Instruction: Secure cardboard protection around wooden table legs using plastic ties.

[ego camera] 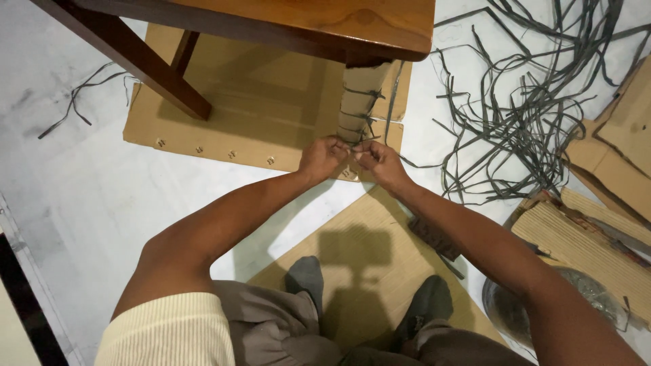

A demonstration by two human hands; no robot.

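A wooden table (319,24) stands on a flat cardboard sheet (264,108). One table leg (359,102) is wrapped in corrugated cardboard and bound by dark plastic straps. My left hand (323,157) and my right hand (377,161) meet at the foot of this wrapped leg. Both pinch the ends of a dark strap (351,150) between fingers and thumbs. The strap ends are mostly hidden by my fingers.
A tangle of loose dark straps (529,115) lies on the white floor at the right. Stacked corrugated cardboard pieces (597,230) sit at the far right. Another cardboard sheet (359,264) lies under my socked feet. A bare table leg (146,68) stands at left.
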